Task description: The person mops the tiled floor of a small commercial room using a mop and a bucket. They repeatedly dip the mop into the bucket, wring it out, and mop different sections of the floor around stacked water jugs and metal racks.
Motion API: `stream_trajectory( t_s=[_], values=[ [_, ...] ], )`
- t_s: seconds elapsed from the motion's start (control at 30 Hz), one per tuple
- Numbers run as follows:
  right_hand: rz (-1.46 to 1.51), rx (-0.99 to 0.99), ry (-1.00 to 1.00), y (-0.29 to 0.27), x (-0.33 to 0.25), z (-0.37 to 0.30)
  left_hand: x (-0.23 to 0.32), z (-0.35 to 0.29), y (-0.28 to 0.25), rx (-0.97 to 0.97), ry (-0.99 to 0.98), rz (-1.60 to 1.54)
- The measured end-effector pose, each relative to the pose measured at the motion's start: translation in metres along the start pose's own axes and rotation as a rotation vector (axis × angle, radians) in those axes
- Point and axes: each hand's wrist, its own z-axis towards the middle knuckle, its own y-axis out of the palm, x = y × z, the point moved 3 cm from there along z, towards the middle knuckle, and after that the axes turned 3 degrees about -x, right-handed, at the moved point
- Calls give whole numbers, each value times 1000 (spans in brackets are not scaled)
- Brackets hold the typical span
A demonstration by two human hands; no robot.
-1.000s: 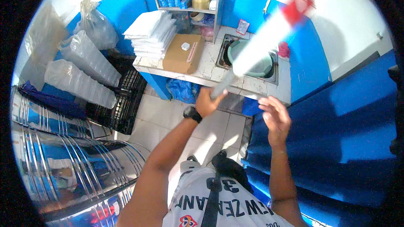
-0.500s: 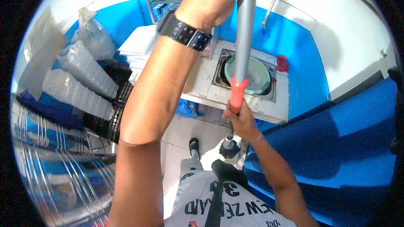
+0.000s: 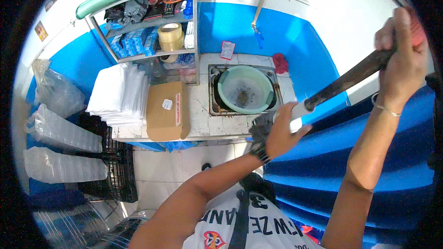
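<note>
A long pole (image 3: pixel 353 76) slants from the upper right down toward the middle, its shaft dark and its lower part ringed by a pale collar (image 3: pixel 302 109). High on the shaft, my right hand (image 3: pixel 401 60) is closed around it, beside a blurred red part (image 3: pixel 417 30) at the picture's edge. My left hand (image 3: pixel 281 133) grips the lower end by the collar, thumb and fingers on either side. A black end piece (image 3: pixel 262 127) shows past that hand, partly hidden. Behind it, a pale green basin (image 3: pixel 226 80) with cloudy water sits in the counter's sink.
A tiled counter (image 3: pixel 200 110) bears a cardboard box (image 3: pixel 157 129) and stacked white packs (image 3: pixel 110 92). Shelves (image 3: pixel 154 55) holding tape rolls stand behind. A blue curtain (image 3: pixel 318 161) hangs at right. Plastic-wrapped stacks (image 3: pixel 69 129) and black crates (image 3: pixel 122 170) are at left.
The pole has swung from upright to slanting, its upper part now far right. My right hand has risen to the upper right; my left has come down to the lower end. The view has shifted.
</note>
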Motion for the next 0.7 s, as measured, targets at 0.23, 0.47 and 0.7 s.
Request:
stream_trajectory(
  t_s=[0.23, 0.47, 0.7],
  values=[
    [-214, 219, -4, 21, 60, -5, 16, 165, -34, 189, 37, 74],
    [-216, -96, 167, 55, 123, 13, -29, 230, -60, -28, 128, 3],
    [-219, -589, 206, 76, 218, 0, -76, 283, -76, -179, 30, -37]
  ],
)
